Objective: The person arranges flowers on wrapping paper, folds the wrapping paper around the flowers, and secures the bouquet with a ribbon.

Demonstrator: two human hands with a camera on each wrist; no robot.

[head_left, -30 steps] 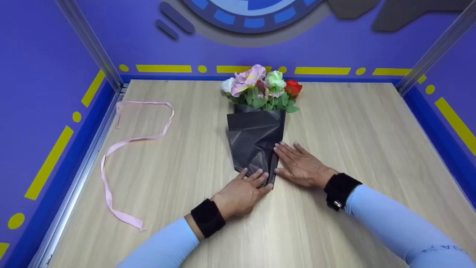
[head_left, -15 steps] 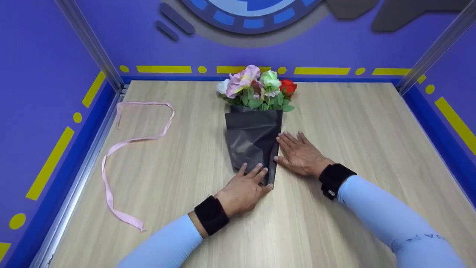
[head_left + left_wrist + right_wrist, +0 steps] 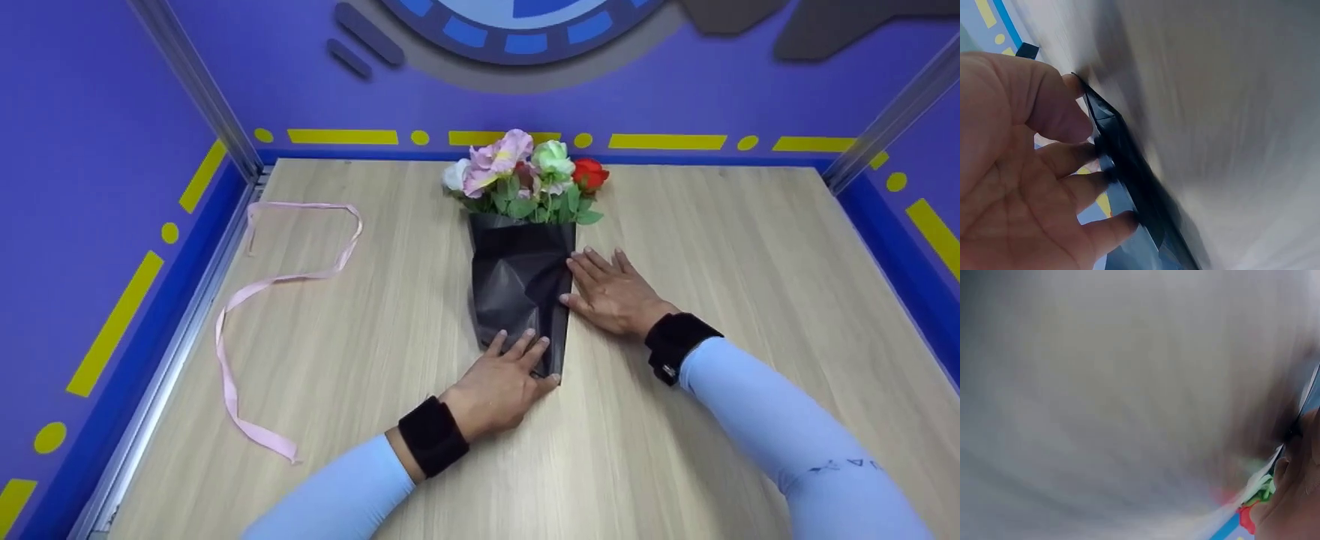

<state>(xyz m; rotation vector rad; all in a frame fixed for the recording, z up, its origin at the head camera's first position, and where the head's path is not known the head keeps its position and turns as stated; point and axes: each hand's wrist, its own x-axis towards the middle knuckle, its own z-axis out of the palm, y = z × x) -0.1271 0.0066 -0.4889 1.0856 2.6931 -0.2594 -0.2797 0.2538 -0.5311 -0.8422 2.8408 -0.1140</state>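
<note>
A bouquet of artificial flowers [image 3: 495,161] in pink, white, green and red lies at the middle of the table, its lower part wrapped in black paper [image 3: 517,277]. My left hand [image 3: 495,390] presses spread fingers on the narrow bottom end of the wrap. Its thumb sits at the lower right corner. In the left wrist view the fingertips touch the folded edge of the black wrap [image 3: 1129,163]. Flat along the wrap's right edge lies my right hand [image 3: 619,296], fingertips at the paper. The right wrist view catches only part of this hand [image 3: 1292,506] beside a red flower [image 3: 1247,517].
A long pink ribbon [image 3: 251,289] lies in loose curves on the left of the wooden table [image 3: 712,225]. Purple-blue panels [image 3: 637,97] with yellow marks enclose the back and both sides, joined by metal posts [image 3: 199,82].
My right hand has slid upward along the wrap's right edge. The flower heads have tipped slightly left, and the paper's upper left corner has drawn inward. My left hand stays at the bottom.
</note>
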